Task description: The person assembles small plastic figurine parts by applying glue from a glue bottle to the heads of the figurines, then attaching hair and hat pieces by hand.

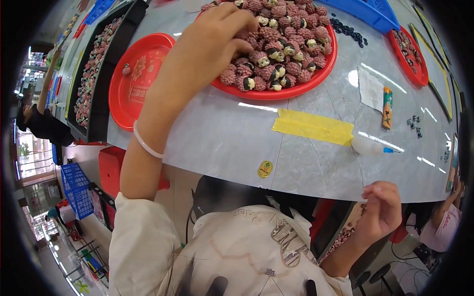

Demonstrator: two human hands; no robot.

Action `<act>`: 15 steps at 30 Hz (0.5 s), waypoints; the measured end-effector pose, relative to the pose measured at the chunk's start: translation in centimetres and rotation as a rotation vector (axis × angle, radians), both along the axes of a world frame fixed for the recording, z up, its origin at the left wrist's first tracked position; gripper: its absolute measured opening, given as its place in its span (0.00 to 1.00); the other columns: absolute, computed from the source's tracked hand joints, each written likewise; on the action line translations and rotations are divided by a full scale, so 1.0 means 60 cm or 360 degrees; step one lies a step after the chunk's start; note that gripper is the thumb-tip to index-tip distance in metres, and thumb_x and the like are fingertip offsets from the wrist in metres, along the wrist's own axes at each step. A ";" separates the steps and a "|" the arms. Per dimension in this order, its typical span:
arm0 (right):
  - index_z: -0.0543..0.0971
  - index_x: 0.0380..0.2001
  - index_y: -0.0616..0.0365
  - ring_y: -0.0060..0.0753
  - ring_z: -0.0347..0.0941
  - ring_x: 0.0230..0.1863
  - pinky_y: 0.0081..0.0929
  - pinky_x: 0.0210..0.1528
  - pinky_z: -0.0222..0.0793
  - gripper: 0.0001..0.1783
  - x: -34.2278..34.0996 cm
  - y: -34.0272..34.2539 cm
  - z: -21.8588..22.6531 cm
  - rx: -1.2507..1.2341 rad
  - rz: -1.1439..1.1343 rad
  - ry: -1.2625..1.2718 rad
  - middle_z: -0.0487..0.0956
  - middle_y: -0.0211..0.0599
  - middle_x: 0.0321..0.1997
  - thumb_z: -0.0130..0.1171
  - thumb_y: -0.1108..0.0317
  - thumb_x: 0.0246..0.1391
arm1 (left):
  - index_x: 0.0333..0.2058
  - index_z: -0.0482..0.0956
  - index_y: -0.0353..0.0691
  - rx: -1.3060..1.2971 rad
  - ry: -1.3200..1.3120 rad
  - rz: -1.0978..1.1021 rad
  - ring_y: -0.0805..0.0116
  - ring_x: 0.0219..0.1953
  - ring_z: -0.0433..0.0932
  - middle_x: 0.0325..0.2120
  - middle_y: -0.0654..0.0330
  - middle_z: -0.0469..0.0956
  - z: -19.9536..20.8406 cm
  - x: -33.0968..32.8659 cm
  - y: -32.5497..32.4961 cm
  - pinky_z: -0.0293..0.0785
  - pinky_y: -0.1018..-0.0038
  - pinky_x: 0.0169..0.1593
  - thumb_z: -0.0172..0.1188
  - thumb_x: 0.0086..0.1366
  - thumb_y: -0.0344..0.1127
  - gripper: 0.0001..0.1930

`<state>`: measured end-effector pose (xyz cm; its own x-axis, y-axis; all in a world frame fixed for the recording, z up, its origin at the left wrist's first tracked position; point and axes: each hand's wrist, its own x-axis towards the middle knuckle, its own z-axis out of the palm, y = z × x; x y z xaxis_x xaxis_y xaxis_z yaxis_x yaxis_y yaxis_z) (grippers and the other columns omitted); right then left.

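A round red plate point(291, 92) at the top centre bears a heap of small dusky-pink, knobbly figurines point(276, 49) with cream and black parts. Over its left side reaches my left hand point(217, 37), thumb and forefinger apart among the figurines; some of its fingertips are hidden. My right hand point(382, 209) hovers by the table's near edge at the right, fingers curled in toward the thumb. What it may hold is too small to make out. A white squeeze bottle with a blue needle tip point(390, 150) lies on the table above that hand.
Left of the heap, another red plate point(118, 93) holds one figurine. Beyond it stands a long black tray point(101, 106) of small pieces. Yellow tape point(313, 127), a white tissue point(370, 89), an orange-green packet point(387, 108), black bits point(348, 32) and a blue basket point(368, 15) occupy the table.
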<state>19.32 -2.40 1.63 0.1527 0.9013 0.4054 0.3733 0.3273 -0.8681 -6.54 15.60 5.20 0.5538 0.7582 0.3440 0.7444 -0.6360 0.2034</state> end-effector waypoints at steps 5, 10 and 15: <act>0.70 0.30 0.65 0.27 0.64 0.31 0.18 0.35 0.59 0.11 0.013 0.026 -0.009 -0.0044 -0.0401 0.0068 0.71 0.41 0.31 0.49 0.81 0.38 | 0.30 0.68 0.32 -0.0389 -0.1176 -0.0079 0.71 0.35 0.71 0.36 0.59 0.68 -0.012 -0.014 -0.024 0.67 0.80 0.37 0.50 0.50 0.21 0.06; 0.69 0.36 0.65 0.24 0.65 0.37 0.19 0.44 0.56 0.17 -0.005 0.065 -0.022 -0.0430 -0.0106 -0.0180 0.72 0.37 0.35 0.53 0.79 0.37 | 0.34 0.63 0.32 -0.1262 -0.2183 -0.0341 0.69 0.34 0.70 0.31 0.56 0.65 -0.050 0.033 -0.129 0.69 0.79 0.37 0.55 0.47 0.19 0.14; 0.68 0.34 0.66 0.25 0.66 0.30 0.18 0.36 0.59 0.18 0.003 0.053 -0.017 -0.0357 -0.0032 0.0422 0.70 0.40 0.29 0.55 0.64 0.42 | 0.33 0.67 0.30 -0.1529 -0.2360 -0.0271 0.68 0.34 0.71 0.33 0.51 0.69 -0.081 0.048 -0.177 0.69 0.77 0.36 0.57 0.48 0.27 0.13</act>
<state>19.49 0.77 0.61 0.2446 0.9592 0.1417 0.1294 0.1125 -0.9852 -3.67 4.99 0.34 0.3064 0.9474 0.0928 -0.4482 0.0576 0.8921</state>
